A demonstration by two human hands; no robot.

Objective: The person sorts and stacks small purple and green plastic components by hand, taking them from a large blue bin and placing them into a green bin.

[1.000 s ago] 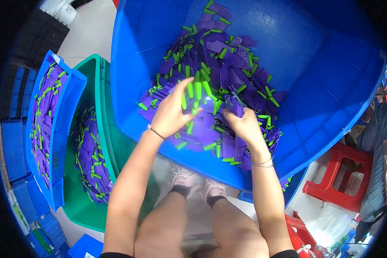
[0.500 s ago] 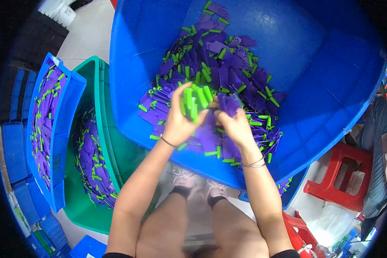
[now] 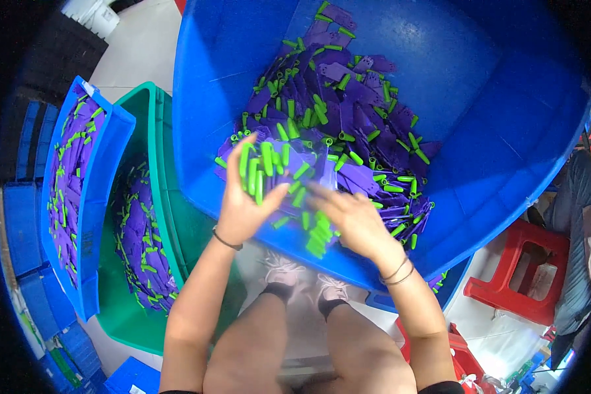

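My left hand (image 3: 241, 209) is closed round a bunch of flat purple plastic pieces with green tube-shaped handles (image 3: 266, 157), handles upward, above the near side of a big blue tub (image 3: 433, 85). To its right, my right hand (image 3: 354, 220) is smeared by motion, back up, fingers pointing left. A blurred cluster of green handles (image 3: 318, 238) shows just under and beside it; whether the fingers grip it I cannot tell. Behind both hands, a heap of the same purple pieces (image 3: 348, 121) fills the middle of the tub.
Left of the tub stands a green bin (image 3: 154, 125) with more such pieces inside. A tilted blue crate (image 3: 115, 138), also full of them, rests at its left edge. A red stool (image 3: 551, 276) and a person's clothed leg (image 3: 574, 217) are at the right.
My left hand has shifted left with its bunch. My right hand has turned back up and moved lower; the purple blades earlier in it no longer show there, and a green cluster appears below.
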